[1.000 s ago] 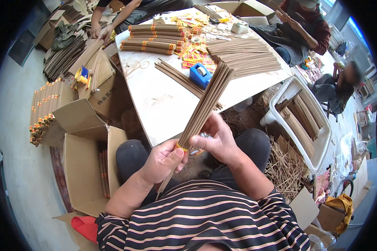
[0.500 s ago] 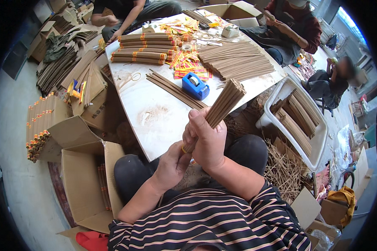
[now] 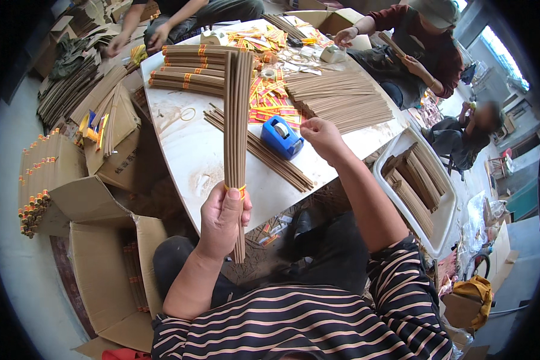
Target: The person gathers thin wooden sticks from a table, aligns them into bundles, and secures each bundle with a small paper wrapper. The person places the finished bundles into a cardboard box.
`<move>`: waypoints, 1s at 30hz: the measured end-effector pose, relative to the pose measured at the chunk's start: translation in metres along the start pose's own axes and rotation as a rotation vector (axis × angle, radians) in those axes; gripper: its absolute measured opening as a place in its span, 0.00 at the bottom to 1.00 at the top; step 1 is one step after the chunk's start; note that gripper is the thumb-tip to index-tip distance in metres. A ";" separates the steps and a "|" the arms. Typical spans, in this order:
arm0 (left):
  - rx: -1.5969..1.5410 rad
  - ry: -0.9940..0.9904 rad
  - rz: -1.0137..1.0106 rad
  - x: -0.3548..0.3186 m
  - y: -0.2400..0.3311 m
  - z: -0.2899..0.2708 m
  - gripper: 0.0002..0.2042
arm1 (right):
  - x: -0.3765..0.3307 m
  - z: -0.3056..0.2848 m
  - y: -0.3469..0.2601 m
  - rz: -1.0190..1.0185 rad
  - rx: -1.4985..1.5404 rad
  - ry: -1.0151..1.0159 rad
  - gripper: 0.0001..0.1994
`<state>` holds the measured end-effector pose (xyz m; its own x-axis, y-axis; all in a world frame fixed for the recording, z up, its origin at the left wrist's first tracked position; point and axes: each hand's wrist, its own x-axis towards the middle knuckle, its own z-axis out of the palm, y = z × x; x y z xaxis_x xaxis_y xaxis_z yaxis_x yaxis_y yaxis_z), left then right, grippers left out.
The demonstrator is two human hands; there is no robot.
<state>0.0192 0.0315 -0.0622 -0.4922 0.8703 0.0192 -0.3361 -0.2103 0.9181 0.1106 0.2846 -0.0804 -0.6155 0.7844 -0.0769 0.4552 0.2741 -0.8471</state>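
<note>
My left hand (image 3: 222, 219) is closed round a bundle of brown incense sticks (image 3: 238, 120), held nearly upright. A yellow-and-red band (image 3: 236, 189) circles the bundle just above my thumb. My right hand (image 3: 323, 139) reaches over the table, thumb and fingertips drawn together, to the right of a blue tape dispenser (image 3: 282, 138); anything in the pinch is too small to make out. Red-and-yellow paper labels (image 3: 271, 108) lie scattered just beyond the dispenser. Loose incense sticks (image 3: 273, 159) lie on the table between my two hands.
Banded incense bundles (image 3: 189, 71) are stacked at the table's far left, and loose sticks (image 3: 342, 99) spread at its right. A white plastic tub (image 3: 444, 216) stands to the right, an opened cardboard box (image 3: 105, 276) to the left. Co-workers (image 3: 432, 48) sit across the table.
My right hand has left the bundle and moved out beside the tape dispenser. My left hand has raised the bundle upright and leftward, its band now showing. A co-worker's hand has stretched over the table.
</note>
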 end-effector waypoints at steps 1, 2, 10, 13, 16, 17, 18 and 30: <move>-0.013 -0.016 -0.006 0.004 0.000 -0.001 0.14 | 0.007 -0.001 0.003 0.060 -0.140 -0.045 0.14; -0.033 -0.030 -0.023 0.008 -0.002 -0.004 0.14 | 0.016 0.000 0.002 0.169 -0.187 -0.127 0.13; -0.178 -0.073 -0.144 0.023 -0.026 -0.025 0.15 | 0.045 0.006 0.000 0.411 -0.182 -0.328 0.15; -0.167 -0.082 -0.155 0.025 -0.031 -0.027 0.15 | 0.048 0.006 0.004 0.467 -0.097 -0.348 0.19; -0.159 -0.079 -0.157 0.026 -0.032 -0.028 0.14 | 0.041 0.003 0.012 0.469 0.155 -0.319 0.14; -0.161 -0.077 -0.159 0.025 -0.033 -0.028 0.14 | 0.036 0.002 0.018 0.441 0.320 -0.309 0.12; -0.164 -0.073 -0.165 0.026 -0.034 -0.029 0.14 | 0.031 0.002 0.022 0.412 0.484 -0.298 0.10; -0.254 -0.055 -0.190 0.027 -0.038 -0.030 0.16 | 0.007 0.018 0.043 0.358 0.613 -0.077 0.07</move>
<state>-0.0057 0.0497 -0.1091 -0.3593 0.9260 -0.1157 -0.6113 -0.1399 0.7790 0.1142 0.2916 -0.1273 -0.5502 0.7199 -0.4231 0.2078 -0.3727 -0.9044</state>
